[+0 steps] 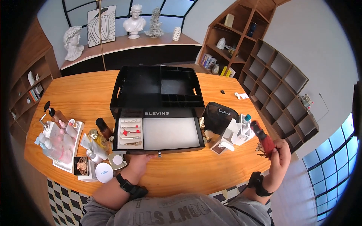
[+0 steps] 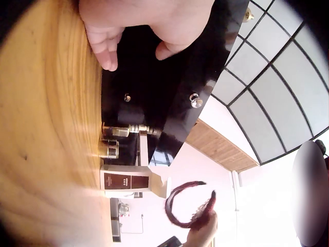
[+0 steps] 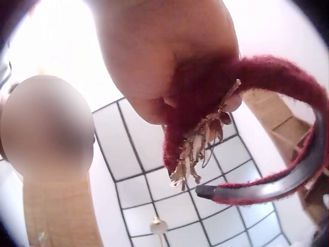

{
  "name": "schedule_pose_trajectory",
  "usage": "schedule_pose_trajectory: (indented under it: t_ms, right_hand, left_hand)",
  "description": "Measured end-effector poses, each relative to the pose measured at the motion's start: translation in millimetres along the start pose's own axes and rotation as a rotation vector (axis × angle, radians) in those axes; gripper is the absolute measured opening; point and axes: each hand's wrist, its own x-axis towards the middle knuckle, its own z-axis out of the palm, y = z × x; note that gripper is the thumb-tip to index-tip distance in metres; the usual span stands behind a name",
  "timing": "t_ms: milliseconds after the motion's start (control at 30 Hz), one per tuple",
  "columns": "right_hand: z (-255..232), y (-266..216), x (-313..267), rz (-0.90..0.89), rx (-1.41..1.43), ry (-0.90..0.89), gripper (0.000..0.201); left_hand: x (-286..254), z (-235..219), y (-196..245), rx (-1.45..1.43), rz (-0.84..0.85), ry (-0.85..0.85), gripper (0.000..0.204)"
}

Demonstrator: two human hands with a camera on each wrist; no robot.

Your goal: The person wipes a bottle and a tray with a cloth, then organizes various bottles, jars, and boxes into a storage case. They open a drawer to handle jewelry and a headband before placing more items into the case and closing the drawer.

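A fuzzy dark red headband (image 1: pixel 267 144) with a gold leafy ornament (image 3: pixel 198 146) is pinched in my right hand (image 1: pixel 281 153), raised over the table's right side. In the right wrist view the headband (image 3: pixel 280 77) curves away from the hand (image 3: pixel 169 56). My left hand (image 1: pixel 139 162) lies at the front of the black box's drawer (image 1: pixel 173 150), beside its knob. The left wrist view shows that hand (image 2: pixel 146 18) with its fingers extended against the black front. Inside the pulled-out drawer are a white pad (image 1: pixel 171 132) and a jewelry tray (image 1: pixel 130 144) with small pieces.
Bottles and a white tray (image 1: pixel 77 148) crowd the table's left side, with a round white lid (image 1: pixel 104 172) near its front. Right of the box stand a black pouch (image 1: pixel 221 119), an open white carton (image 1: pixel 223 145) and a white holder (image 1: pixel 245 132) with a teal-capped bottle.
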Motion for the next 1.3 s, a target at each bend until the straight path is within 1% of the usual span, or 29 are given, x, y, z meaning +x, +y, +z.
schedule_pose_trajectory:
  t_ms: [100,133,167,233,300,333,433,467,567,600,700,833,933,967,1067,1133,1167,1233,1267,1300]
  right_hand:
    - [-1,25,-15,0.045,-0.244,-0.123,0.009]
    - [1,39,-22,0.063,-0.300,-0.163,0.009]
    - [4,52,-29,0.066,-0.345,-0.205,0.010]
    - [14,63,-39,0.086,-0.382,-0.279,0.007]
    - [26,74,-47,0.132,-0.433,-0.333,0.010]
    - [31,77,-49,0.117,-0.456,-0.377,0.011]
    - [45,86,-56,0.035,-0.492,-0.405,0.011]
    - [49,86,-56,-0.039,-0.523,-0.440,0.010]
    - [57,87,-62,-0.037,-0.532,-0.574,0.012]
    - [58,90,-66,-0.043,-0.517,-0.593,0.012]
    - [56,87,-66,0.028,-0.461,-0.712,0.010]
    - [54,90,-66,-0.023,-0.367,-0.746,0.010]
    - [54,99,-67,0.063,-0.454,-0.836,0.016]
    - [55,102,-67,0.061,-0.493,-0.824,0.017]
    - [61,119,-72,0.049,-0.588,-0.769,0.018]
    - [66,133,-77,0.052,-0.629,-0.714,0.019]
    - [65,134,-76,0.071,-0.609,-0.745,0.019]
    - [59,118,-68,0.109,-0.571,-0.807,0.020]
    - [54,105,-64,0.031,-0.519,-0.734,0.020]
    - [50,93,-58,0.025,-0.500,-0.719,0.020]
  left_hand:
    - [-10,15,21,-0.062,-0.024,0.018,0.028]
    - [-9,15,21,-0.036,-0.053,0.049,0.028]
    - [-8,13,19,-0.041,-0.030,0.033,0.028]
    - [-6,8,13,-0.054,0.014,0.000,0.028]
    - [-2,3,9,-0.046,-0.003,0.000,0.029]
    - [-3,5,11,-0.041,-0.002,-0.006,0.029]
    - [-2,7,12,-0.035,0.022,-0.001,0.029]
    - [-2,6,11,-0.035,0.032,0.006,0.029]
    - [1,1,10,-0.046,0.021,-0.044,0.028]
    - [1,2,10,-0.050,0.015,-0.030,0.027]
    - [1,4,11,-0.068,0.008,-0.001,0.027]
    - [1,3,8,-0.081,0.014,-0.003,0.026]
    - [-2,8,14,-0.104,-0.016,0.030,0.028]
    - [-3,10,16,-0.118,-0.028,0.049,0.029]
    - [-8,12,16,0.095,0.091,-0.068,0.032]
    - [-5,5,9,0.001,0.021,-0.043,0.032]
    - [-4,2,7,-0.047,-0.012,-0.030,0.032]
    - [-4,6,11,-0.005,-0.023,-0.020,0.030]
    - [-4,8,12,0.015,-0.030,-0.016,0.029]
    - [-3,9,12,-0.017,-0.051,0.004,0.028]
